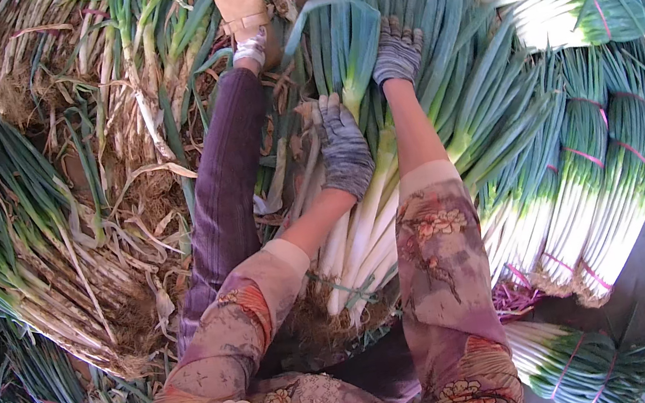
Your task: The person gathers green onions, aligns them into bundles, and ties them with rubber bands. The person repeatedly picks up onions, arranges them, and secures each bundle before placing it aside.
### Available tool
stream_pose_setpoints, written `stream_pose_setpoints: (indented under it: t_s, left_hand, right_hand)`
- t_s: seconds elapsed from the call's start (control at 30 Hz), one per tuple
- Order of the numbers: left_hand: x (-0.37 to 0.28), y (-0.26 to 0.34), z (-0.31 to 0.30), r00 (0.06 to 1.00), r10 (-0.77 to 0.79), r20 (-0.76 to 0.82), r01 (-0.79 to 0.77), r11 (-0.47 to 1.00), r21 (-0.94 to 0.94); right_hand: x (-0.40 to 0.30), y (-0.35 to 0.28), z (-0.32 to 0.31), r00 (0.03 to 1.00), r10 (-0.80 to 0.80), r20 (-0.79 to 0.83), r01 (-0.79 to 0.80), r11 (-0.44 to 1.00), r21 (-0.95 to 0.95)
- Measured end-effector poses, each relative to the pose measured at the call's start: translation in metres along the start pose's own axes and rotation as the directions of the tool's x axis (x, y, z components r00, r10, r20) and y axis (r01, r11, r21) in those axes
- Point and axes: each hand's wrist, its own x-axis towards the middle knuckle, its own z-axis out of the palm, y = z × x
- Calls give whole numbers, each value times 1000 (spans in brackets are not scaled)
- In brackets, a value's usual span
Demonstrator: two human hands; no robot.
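My left hand (344,150), in a grey knitted glove, lies over a leaning pile of green onions, beside a stalk (353,95) with a pale green neck. A dry, brownish outer leaf (307,116) is next to its fingertips; whether the fingers grip it is hidden. My right hand (398,53), gloved the same way, rests farther up on the long green leaves (424,2), fingers pointing away from me. Its palm is hidden, so a grip cannot be made out. Below the hands, peeled white stalks (362,252) lie with their roots toward me.
Unpeeled onions with muddy roots (77,291) and dry leaves (159,227) cover the left side. At the right lie clean bundles (603,176) tied with pink bands. Loose pink ties (512,301) are near my right sleeve. My outstretched leg (226,153) runs left of the pile.
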Motion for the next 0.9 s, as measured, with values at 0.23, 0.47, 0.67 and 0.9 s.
stream_pose_setpoints:
  t_s: [0.23, 0.47, 0.67, 0.9]
  left_hand:
    - [3, -22, 9, 995, 100, -25, -92, 969, 228]
    - [-8, -13, 13, 985, 171, 9, -171, 985, -1]
    - [-5, -34, 5, 979, 192, 75, -192, 981, -1]
    - [-10, -46, -10, 971, 216, 103, -204, 972, -116]
  right_hand:
    - [-36, -15, -70, 981, -30, -194, 85, 955, 285]
    - [-64, -7, -21, 947, -197, -254, 234, 965, 122]
    - [-116, -22, -54, 952, -7, -305, 148, 885, 441]
    - [-255, -19, -112, 960, 278, -35, -84, 405, 910]
